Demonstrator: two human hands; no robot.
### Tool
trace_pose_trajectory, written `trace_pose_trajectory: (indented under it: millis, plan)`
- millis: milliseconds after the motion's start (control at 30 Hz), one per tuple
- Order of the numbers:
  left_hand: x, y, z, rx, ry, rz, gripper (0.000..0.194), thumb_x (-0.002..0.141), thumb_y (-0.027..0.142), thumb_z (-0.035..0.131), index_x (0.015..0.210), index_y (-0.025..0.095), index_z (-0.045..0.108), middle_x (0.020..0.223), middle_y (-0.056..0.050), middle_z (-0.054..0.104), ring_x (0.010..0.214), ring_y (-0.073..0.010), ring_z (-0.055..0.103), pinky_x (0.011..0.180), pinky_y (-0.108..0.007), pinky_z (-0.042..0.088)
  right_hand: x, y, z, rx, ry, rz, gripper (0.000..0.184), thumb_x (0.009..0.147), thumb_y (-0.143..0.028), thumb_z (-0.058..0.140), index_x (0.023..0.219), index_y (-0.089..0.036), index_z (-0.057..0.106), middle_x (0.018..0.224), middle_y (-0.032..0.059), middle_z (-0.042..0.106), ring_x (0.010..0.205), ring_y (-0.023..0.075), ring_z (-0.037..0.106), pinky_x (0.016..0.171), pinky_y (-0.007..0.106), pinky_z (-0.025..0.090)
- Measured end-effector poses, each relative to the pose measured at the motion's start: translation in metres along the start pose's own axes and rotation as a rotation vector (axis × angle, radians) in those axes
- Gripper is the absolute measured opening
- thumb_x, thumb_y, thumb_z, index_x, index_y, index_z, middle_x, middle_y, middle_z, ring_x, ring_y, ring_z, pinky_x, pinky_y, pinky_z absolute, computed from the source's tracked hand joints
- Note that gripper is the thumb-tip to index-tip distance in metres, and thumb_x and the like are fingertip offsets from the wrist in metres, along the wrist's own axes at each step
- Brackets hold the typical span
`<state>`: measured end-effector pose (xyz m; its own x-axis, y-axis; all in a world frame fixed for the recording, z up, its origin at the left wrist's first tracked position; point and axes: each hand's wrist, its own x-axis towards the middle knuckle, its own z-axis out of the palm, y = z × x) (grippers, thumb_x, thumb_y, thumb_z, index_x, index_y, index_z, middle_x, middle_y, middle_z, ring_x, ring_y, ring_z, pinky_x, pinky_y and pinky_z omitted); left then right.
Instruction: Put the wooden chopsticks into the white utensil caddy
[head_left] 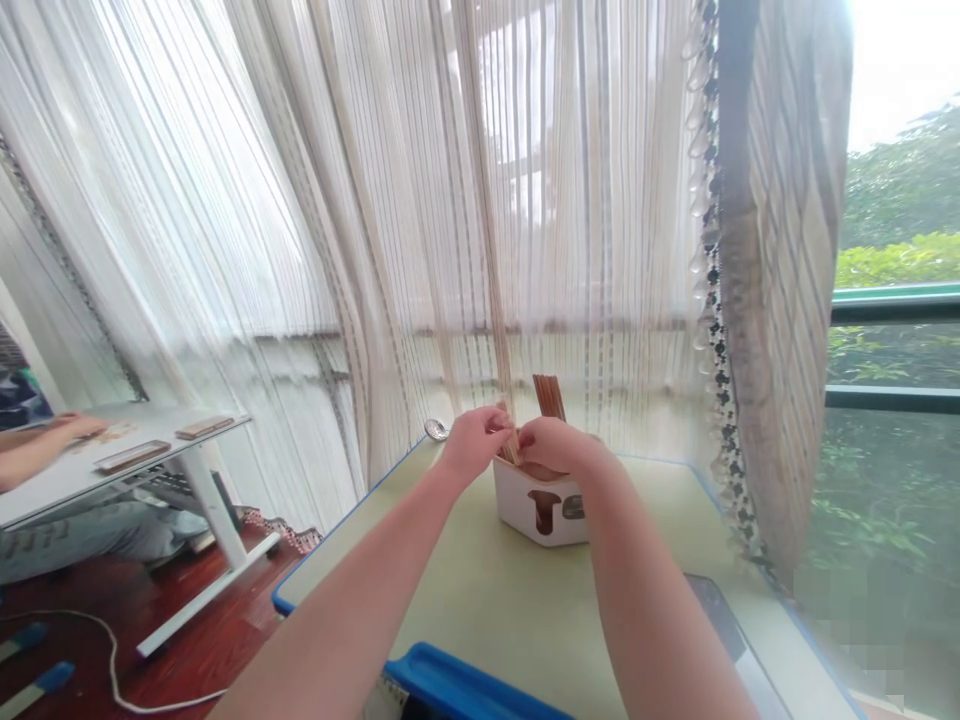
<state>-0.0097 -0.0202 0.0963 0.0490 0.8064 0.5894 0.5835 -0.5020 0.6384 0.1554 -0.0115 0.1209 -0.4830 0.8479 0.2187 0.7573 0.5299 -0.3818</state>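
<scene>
Both my hands reach out over a white holder box (541,510) with brown cut-out shapes on its side, standing on a pale green table (480,590). My left hand (474,443) is closed in a pinch on a bundle of brown wooden sticks (511,446) at the box's left rim. My right hand (553,445) is closed too, its fingers meeting the same sticks from the right. A second bunch of brown sticks (549,397) stands upright in the box behind my hands.
A metal spoon (436,430) lies at the table's far left edge. Sheer curtains (420,200) hang right behind the table. A blue tray edge (465,685) is near me. At left, another person's arm (45,445) rests on a white desk (112,455).
</scene>
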Motion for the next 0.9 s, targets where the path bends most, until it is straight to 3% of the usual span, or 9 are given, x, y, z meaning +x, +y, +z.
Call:
trace_pose_trajectory:
  millis: [300, 433, 600, 733, 900]
  plan:
    - [-0.007, 0.009, 0.003, 0.000, 0.090, -0.033, 0.016, 0.069, 0.023, 0.064, 0.084, 0.017, 0.066, 0.077, -0.003, 0.068, 0.069, -0.0143, 0.062, 0.063, -0.026, 0.051, 0.005, 0.005, 0.003, -0.014, 0.006, -0.033, 0.012, 0.070, -0.026, 0.055, 0.061, -0.022, 0.063, 0.057, 0.0004, 0.057, 0.049, 0.0098, 0.044, 0.047, 0.023, 0.031]
    - [0.000, -0.002, 0.008, -0.036, 0.089, -0.060, 0.015, 0.068, 0.020, 0.065, 0.082, 0.017, 0.065, 0.077, -0.004, 0.068, 0.070, -0.0149, 0.064, 0.064, -0.027, 0.051, 0.015, 0.015, 0.005, 0.048, -0.024, -0.012, 0.014, 0.072, -0.029, 0.056, 0.063, -0.022, 0.064, 0.054, -0.0005, 0.054, 0.047, 0.0099, 0.043, 0.045, 0.024, 0.029]
    - [0.009, -0.020, 0.012, 0.002, 0.125, -0.059, 0.010, 0.068, 0.018, 0.064, 0.079, 0.018, 0.064, 0.075, -0.003, 0.068, 0.066, -0.0144, 0.063, 0.060, -0.026, 0.049, 0.033, 0.020, 0.005, 0.084, 0.040, -0.032, 0.011, 0.070, -0.021, 0.054, 0.065, -0.021, 0.064, 0.057, 0.0008, 0.058, 0.048, 0.0113, 0.047, 0.045, 0.024, 0.031]
    - [0.011, -0.022, 0.013, 0.124, 0.237, -0.029, 0.007, 0.070, 0.022, 0.065, 0.075, 0.019, 0.064, 0.073, -0.002, 0.068, 0.062, -0.0132, 0.061, 0.060, -0.026, 0.047, 0.043, 0.018, 0.006, 0.164, 0.040, -0.046, 0.010, 0.070, -0.017, 0.055, 0.064, -0.019, 0.063, 0.059, 0.0030, 0.061, 0.050, 0.0125, 0.052, 0.047, 0.024, 0.034]
    - [0.012, -0.022, 0.012, 0.070, 0.247, -0.083, 0.007, 0.068, 0.021, 0.066, 0.074, 0.018, 0.064, 0.071, -0.002, 0.067, 0.065, -0.0140, 0.062, 0.062, -0.026, 0.047, 0.049, 0.023, 0.009, 0.282, 0.014, -0.049, 0.009, 0.074, -0.018, 0.056, 0.068, -0.019, 0.062, 0.057, 0.0042, 0.061, 0.047, 0.0122, 0.052, 0.047, 0.024, 0.036]
